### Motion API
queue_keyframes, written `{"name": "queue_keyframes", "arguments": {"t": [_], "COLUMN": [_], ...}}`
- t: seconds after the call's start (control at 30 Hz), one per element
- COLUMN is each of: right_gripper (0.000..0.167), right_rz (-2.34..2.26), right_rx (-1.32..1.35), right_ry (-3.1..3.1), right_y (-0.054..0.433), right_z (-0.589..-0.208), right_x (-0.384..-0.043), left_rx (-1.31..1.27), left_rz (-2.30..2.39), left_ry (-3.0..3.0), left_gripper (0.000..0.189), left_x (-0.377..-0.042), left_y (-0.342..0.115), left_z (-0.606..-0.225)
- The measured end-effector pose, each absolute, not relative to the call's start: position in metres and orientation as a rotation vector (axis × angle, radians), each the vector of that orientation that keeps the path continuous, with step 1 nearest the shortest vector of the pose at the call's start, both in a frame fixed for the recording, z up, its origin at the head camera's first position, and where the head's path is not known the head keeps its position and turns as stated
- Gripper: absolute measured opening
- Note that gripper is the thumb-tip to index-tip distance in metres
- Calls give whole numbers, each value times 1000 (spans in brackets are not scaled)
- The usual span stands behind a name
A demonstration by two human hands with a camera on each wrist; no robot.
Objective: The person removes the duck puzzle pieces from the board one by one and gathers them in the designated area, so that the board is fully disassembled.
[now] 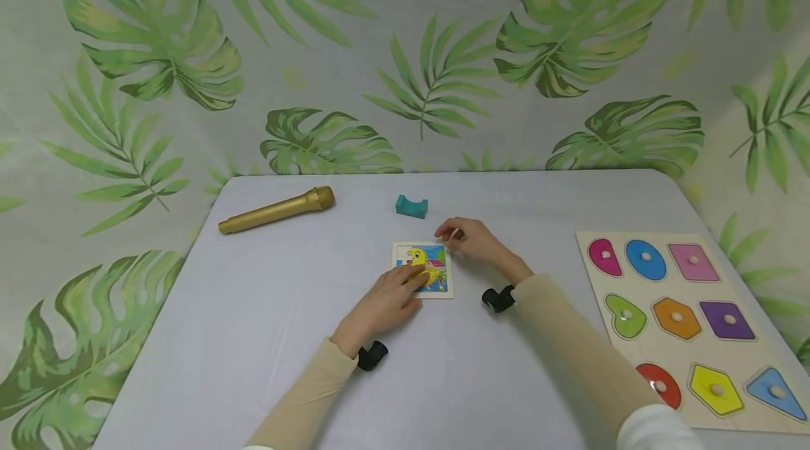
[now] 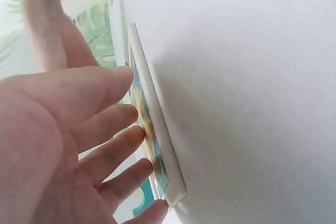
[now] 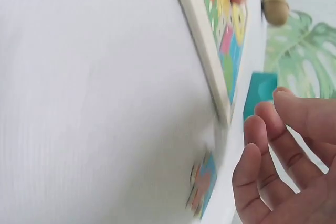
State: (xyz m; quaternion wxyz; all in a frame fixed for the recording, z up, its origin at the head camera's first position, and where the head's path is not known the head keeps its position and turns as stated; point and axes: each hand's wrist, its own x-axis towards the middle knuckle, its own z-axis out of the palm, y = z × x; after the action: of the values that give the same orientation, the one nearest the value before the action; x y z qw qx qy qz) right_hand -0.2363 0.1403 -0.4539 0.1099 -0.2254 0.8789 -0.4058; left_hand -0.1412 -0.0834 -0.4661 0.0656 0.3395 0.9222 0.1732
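A small square jigsaw puzzle with a yellow duck picture lies in a pale wooden frame mid-table. My left hand rests on its lower left part, fingers spread and fingertips on the picture in the left wrist view. Just off the puzzle's upper right corner is my right hand, its fingers loosely bent with nothing between them. In the right wrist view a loose jigsaw piece, blue and pinkish, shows blurred below the frame's corner, near the right fingertips. The head view does not show this piece, which the right hand hides.
Behind the puzzle stands a teal block with a curved notch. A gold microphone lies at the back left. On the right is a wooden board of knobbed coloured shapes. A leaf-patterned cloth hangs behind the white table.
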Motion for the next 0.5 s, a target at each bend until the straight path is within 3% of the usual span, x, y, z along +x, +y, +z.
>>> {"name": "queue_keyframes", "arguments": {"t": [0.5], "right_gripper": [36], "right_rz": [-971], "right_rx": [-783], "right_ry": [2529], "right_y": [101], "right_z": [-457], "right_x": [-232], "left_rx": [1040], "left_rz": [508], "left_ry": [2779], "left_gripper": [46], "left_x": [-142], "left_y": [-83], "left_z": [-466]}}
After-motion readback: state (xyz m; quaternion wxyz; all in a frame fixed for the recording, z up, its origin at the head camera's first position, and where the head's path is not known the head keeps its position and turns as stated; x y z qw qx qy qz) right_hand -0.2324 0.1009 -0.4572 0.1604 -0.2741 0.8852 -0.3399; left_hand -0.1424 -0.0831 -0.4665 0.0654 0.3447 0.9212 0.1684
